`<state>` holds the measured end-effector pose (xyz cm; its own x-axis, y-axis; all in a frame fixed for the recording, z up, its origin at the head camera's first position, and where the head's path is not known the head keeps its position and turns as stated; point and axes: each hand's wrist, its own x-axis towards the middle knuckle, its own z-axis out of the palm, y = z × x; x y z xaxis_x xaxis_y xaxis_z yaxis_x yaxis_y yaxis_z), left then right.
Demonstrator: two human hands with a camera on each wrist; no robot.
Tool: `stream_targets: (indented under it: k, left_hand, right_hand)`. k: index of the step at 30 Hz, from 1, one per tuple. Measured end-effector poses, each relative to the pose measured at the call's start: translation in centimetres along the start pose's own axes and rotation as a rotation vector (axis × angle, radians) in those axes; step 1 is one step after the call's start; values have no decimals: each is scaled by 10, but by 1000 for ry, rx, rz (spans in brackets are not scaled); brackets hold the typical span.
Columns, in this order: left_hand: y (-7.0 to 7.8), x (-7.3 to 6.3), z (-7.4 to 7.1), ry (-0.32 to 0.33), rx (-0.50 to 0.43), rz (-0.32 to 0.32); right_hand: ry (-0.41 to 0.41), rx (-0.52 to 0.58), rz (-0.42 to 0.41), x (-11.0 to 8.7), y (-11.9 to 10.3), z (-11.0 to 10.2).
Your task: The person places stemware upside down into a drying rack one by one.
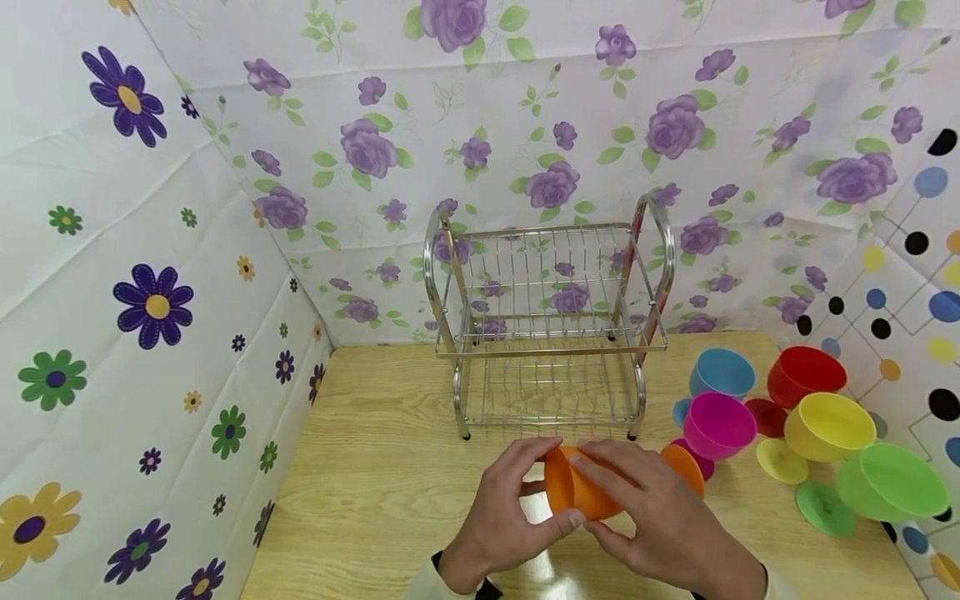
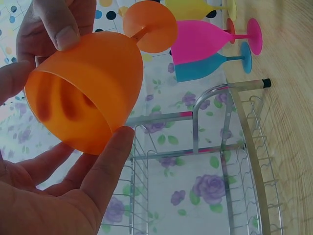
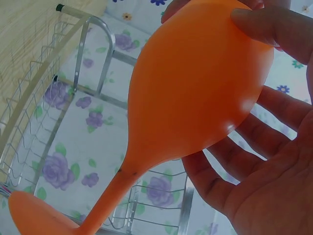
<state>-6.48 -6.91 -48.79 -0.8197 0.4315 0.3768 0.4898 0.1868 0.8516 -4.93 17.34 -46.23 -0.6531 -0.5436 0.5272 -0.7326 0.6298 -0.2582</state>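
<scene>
Both hands hold an orange plastic goblet (image 1: 592, 498) on its side over the front of the table, its mouth to the left and its foot to the right. My left hand (image 1: 504, 507) grips the rim, thumb on the near side and fingers on the far side. Around the bowl curls my right hand (image 1: 660, 521), its thumb pressed on the orange wall in the right wrist view. The stem and round foot (image 2: 150, 27) stick out free past the right hand. The bowl's inside shows in the left wrist view, with finger shadows through the wall.
Beyond the hands stands a two-tier chrome dish rack (image 1: 551, 352) on the wood table (image 1: 375, 492). At the right several goblets stand upright: blue (image 1: 722, 372), red (image 1: 806, 373), magenta (image 1: 720, 427), yellow (image 1: 830, 427) and green (image 1: 891, 483). Patterned cloth (image 1: 480, 158) surrounds the table.
</scene>
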Motion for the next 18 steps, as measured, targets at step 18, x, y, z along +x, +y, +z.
stream_targets:
  k: [18]
  left_hand:
    - [-2, 1, -3, 86, -78, -111]
  right_hand:
    - [126, 97, 74, 0, 5, 2]
